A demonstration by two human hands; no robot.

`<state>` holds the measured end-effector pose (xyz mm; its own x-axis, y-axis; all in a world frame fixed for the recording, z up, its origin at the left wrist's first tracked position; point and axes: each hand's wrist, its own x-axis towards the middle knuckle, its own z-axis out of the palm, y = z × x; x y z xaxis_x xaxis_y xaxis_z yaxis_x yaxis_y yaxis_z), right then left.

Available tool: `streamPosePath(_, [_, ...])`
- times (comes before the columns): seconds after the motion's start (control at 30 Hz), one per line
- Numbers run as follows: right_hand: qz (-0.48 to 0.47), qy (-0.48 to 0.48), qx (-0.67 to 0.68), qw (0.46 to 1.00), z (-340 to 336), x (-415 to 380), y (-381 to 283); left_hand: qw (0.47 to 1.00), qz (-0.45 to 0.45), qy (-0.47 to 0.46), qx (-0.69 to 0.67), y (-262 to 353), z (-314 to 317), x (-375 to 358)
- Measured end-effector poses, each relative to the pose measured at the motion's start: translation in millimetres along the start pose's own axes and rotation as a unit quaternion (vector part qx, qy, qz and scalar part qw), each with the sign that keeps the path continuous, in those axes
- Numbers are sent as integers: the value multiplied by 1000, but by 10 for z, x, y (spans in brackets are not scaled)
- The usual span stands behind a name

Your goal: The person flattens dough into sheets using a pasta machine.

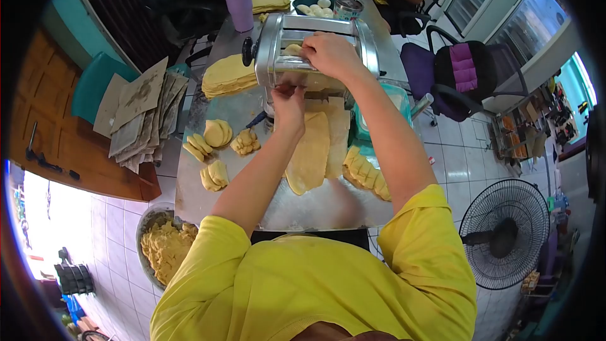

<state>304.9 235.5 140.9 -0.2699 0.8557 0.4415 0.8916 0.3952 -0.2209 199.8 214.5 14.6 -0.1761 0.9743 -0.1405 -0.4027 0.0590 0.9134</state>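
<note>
A metal dough sheeter with a black side knob stands in front of me on the steel table. My right hand is over its top opening, fingers closed on a small piece of yellow dough. At the machine's lower front, my left hand is raised with its fingers bent together. What those fingers hold, if anything, is hidden. Below it, a long flat dough sheet lies on the table. Dough lumps sit left of my left forearm; a row of cut dough pieces lies under my right forearm.
Stacked dough sheets and a purple tumbler stand left of the machine. A teal tray is at the right. A bowl of dough is low left, a fan low right. Two other people sit at the far end.
</note>
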Motion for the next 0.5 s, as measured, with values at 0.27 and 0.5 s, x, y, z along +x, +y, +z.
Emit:
streamPosePath(0.27, [64, -22, 83, 994, -90, -39, -87, 996, 0, -25, -80, 33, 62, 0])
streamPosePath(0.5, [18, 64, 79, 995, -6, -85, -48, 986, 7, 51, -161, -9, 132, -94])
